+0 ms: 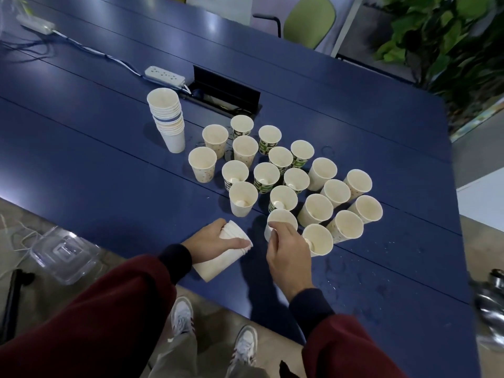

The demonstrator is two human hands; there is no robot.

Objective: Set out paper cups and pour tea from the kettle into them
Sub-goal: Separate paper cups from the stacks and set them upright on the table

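- Left hand (215,240) wrapped around a nested stack of white cups (222,255), tilted with mouths toward the right hand, base end overhanging the near edge of the blue surface (109,170).
- Right hand (286,249) closed on the rim and near wall of a single cup (281,221), upright, at the near end of the cup cluster; whether its base touches the surface cannot be told.
- Stack mouth and held cup just beside each other, a narrow gap between them.
- Dark red sleeves with navy cuffs reaching in over the near edge; shoes on the floor below.
- Kettle (491,304), blurred and metallic, at the far right frame edge, well apart from both hands.
- Droplets scattered on the surface right of the right hand.
- Clear plastic container (61,255) on the floor left of the surface's near edge.
- Cluster of upright open cups (286,175) just beyond the hands, packed closely, running diagonally from centre toward the right; some plain, some dotted, some with green-and-black print.
- Broad bare stretch of surface left of the cluster; a narrower strip between cluster and right edge.
- Second tall stack of cups (167,121) standing upright, left of and beyond the cluster.
- Open cable hatch (226,91) behind the cluster, white power strip (165,75) beside it, cord trailing to the far left.
- Green chair (309,20) and leafy plant (447,36) past the far edge.
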